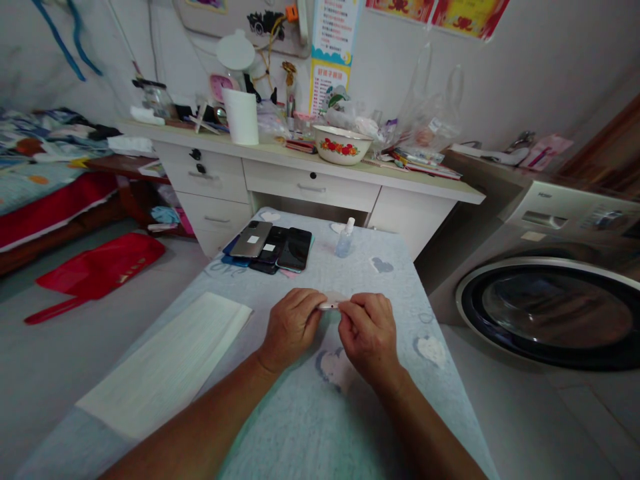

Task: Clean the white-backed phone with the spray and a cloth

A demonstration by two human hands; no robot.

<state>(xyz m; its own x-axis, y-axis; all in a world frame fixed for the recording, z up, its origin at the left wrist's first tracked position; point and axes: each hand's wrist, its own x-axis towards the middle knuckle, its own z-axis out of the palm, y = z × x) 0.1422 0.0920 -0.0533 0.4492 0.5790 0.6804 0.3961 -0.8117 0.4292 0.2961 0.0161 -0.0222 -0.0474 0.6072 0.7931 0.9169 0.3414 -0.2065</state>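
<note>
Above the middle of the table, my left hand and my right hand pinch a thin white phone between them. It is turned nearly edge-on, with a small dark opening on the edge facing me; its flat faces barely show. My left fingers close on its left end, and the right fingers are curled at its right end. Beyond my hands stands a small clear spray bottle with a white cap. Several phones lie in an overlapping pile at the table's far left, some with white stickers.
A pale folded cloth or paper sheet lies along the table's left side. Beneath everything is a light blue tablecloth with hearts. A white desk stands behind, carrying a flowered bowl. At right is a washing machine.
</note>
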